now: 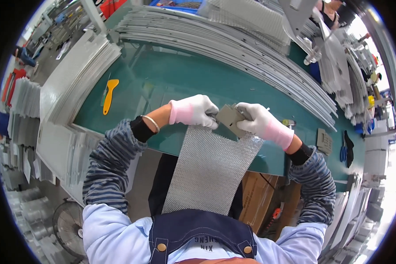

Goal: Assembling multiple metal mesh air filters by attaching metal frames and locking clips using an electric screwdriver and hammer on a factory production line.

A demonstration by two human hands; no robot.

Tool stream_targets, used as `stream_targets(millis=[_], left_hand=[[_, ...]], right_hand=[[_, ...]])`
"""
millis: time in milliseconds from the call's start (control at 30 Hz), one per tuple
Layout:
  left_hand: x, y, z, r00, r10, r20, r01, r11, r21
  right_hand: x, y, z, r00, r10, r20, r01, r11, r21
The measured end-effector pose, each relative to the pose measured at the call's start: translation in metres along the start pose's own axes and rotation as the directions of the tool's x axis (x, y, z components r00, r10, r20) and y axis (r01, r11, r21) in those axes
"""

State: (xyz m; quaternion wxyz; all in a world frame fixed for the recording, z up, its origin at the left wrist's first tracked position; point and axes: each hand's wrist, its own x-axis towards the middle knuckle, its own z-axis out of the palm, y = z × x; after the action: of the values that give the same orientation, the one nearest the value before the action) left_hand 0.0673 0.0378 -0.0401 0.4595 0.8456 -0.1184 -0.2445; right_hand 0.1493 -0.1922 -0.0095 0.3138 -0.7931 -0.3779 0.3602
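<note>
A silvery metal mesh sheet (207,171) hangs over the table's near edge and slopes down to my lap. My left hand (197,111), in a white glove with a pink cuff, is closed at the sheet's upper left edge; its fingertips are partly hidden. My right hand (260,122), gloved alike, pinches a few small beige-grey rectangular plates (230,119) between thumb and fingers. Those plates sit just above the upper edge of the mesh, close to my left fingertips. The mesh's upper right corner lies beneath my right hand.
On the green table (163,66) lies a yellow-handled scraper (110,97) to the left. Long metal strips (233,48) are stacked along the far side, and panels (81,79) at left. A beige calculator-like device (324,141) and blue-handled scissors (343,152) lie right. A fan (68,226) stands lower left.
</note>
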Motion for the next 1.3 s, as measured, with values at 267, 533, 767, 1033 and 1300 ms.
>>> stream_targets(millis=[267, 533, 767, 1033, 1300], left_hand=[[-0.006, 0.002, -0.001, 0.987, -0.159, -0.008, 0.158, 0.985, -0.068], [-0.014, 0.005, 0.007, 0.984, -0.081, -0.157, 0.068, 0.994, -0.090], [-0.022, 0.033, 0.019, 0.972, -0.104, -0.211, 0.100, 0.995, -0.031], [-0.028, 0.027, 0.025, 0.942, 0.011, -0.337, -0.017, 1.000, -0.016], [-0.010, -0.012, -0.002, 0.901, 0.191, -0.390, 0.043, 0.854, 0.518]], right_hand=[[0.003, -0.010, -0.003, 0.991, 0.014, 0.132, -0.001, 0.995, -0.103], [0.001, -0.003, 0.038, 0.999, -0.008, 0.040, 0.022, 0.932, -0.362], [0.007, -0.005, 0.021, 0.977, -0.098, 0.188, 0.166, 0.904, -0.393], [0.017, -0.010, 0.026, 0.936, 0.160, 0.313, -0.117, 0.982, -0.150], [0.027, -0.011, 0.040, 0.991, -0.025, 0.133, 0.102, 0.783, -0.614]])
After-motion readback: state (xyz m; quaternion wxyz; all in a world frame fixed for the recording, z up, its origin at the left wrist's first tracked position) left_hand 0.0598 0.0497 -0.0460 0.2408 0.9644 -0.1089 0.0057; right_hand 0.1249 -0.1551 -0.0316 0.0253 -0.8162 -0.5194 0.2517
